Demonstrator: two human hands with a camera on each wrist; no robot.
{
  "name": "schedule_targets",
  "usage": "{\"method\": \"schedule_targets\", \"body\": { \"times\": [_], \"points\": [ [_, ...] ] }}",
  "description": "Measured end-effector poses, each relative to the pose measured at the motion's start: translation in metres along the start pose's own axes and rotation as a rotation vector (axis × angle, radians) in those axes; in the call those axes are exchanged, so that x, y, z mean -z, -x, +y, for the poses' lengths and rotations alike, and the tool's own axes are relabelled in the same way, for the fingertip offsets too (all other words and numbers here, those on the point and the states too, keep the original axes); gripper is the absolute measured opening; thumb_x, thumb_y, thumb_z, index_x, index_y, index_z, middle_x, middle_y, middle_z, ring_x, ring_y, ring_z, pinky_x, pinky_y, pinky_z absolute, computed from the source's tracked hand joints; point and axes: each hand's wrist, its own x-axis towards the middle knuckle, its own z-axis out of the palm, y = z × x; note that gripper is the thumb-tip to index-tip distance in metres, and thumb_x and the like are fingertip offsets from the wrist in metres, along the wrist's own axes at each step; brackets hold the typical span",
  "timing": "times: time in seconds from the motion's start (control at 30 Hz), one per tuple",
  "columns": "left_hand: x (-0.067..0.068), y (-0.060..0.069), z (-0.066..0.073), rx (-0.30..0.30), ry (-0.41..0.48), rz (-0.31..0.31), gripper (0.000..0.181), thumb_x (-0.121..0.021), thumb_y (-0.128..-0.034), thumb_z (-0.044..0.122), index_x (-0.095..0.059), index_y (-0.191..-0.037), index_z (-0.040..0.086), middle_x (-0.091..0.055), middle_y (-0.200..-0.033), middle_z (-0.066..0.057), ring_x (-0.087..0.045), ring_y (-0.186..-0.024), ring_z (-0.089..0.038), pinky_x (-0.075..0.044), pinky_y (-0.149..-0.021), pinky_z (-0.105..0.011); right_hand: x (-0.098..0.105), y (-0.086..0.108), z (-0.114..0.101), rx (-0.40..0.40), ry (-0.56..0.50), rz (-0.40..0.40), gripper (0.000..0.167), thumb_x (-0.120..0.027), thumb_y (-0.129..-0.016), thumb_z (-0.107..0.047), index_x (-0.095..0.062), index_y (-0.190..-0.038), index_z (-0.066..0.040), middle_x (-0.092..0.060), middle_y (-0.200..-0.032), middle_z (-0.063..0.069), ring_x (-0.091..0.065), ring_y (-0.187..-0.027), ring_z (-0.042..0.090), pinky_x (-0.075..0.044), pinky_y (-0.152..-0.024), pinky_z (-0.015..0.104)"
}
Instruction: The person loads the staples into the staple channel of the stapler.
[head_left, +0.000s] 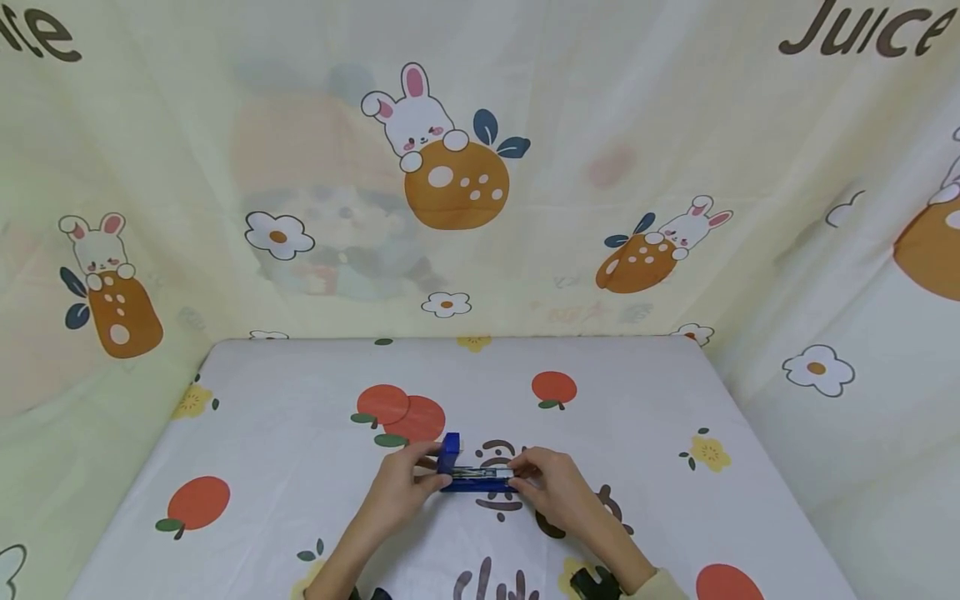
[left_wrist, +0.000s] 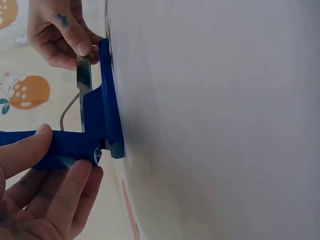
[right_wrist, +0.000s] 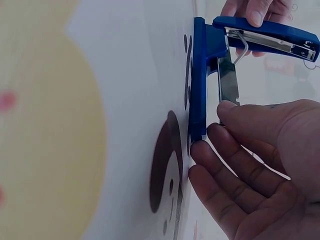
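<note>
A blue stapler (head_left: 480, 484) stands on the tablecloth with its top arm (right_wrist: 275, 34) swung up at a steep angle from the base (left_wrist: 111, 100). My left hand (head_left: 401, 492) grips that raised arm near the hinge, thumb on one side and fingers on the other. At the other end, my right hand (head_left: 558, 492) pinches the tip of the metal staple magazine (right_wrist: 228, 82) between thumb and finger. The magazine sits lifted a little off the base. A bent metal wire (right_wrist: 243, 49) joins the arm and magazine. Whether staples lie inside cannot be seen.
The white tablecloth (head_left: 300, 450) carries printed fruit, flowers and lettering. Printed curtains (head_left: 555, 275) hang behind and at both sides. Below the right hand, a dark object (head_left: 595, 583) shows near the sleeve (head_left: 660, 586).
</note>
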Motion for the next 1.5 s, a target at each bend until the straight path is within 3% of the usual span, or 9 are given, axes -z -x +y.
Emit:
{"method": "schedule_targets", "body": {
  "times": [0.63,0.97,1.5],
  "points": [
    [-0.004,0.001,0.008,-0.072,-0.119,0.047,0.039,-0.084,-0.0881,0.006,-0.073,-0.126,0.002,-0.078,-0.111,-0.014,-0.075,-0.100,-0.027,-0.066,-0.083,-0.036,-0.001,-0.001,-0.001,-0.033,0.012,-0.019,0.015,-0.081,-0.092,-0.009,-0.076,-0.107,-0.010,-0.076,-0.098,-0.002,-0.070,-0.086,0.007,-0.062,-0.080,0.026],
    [-0.008,0.000,0.014,-0.034,-0.204,0.047,0.039,-0.084,-0.0895,0.009,-0.074,-0.127,0.005,-0.078,-0.112,-0.012,-0.073,-0.100,-0.024,-0.066,-0.085,-0.038,-0.002,-0.001,0.001,-0.023,0.028,-0.022,0.016,-0.081,-0.093,-0.010,-0.075,-0.107,-0.011,-0.076,-0.097,-0.003,-0.070,-0.087,0.007,-0.061,-0.080,0.026],
    [-0.012,-0.002,0.017,-0.063,-0.265,0.058,0.040,-0.086,-0.0878,0.010,-0.076,-0.126,0.007,-0.079,-0.118,-0.014,-0.077,-0.103,-0.027,-0.066,-0.086,-0.040,-0.001,-0.001,0.002,-0.020,0.022,-0.023,0.015,-0.081,-0.094,-0.012,-0.075,-0.107,-0.011,-0.075,-0.097,-0.004,-0.070,-0.087,0.007,-0.062,-0.080,0.026]
  ]
}}
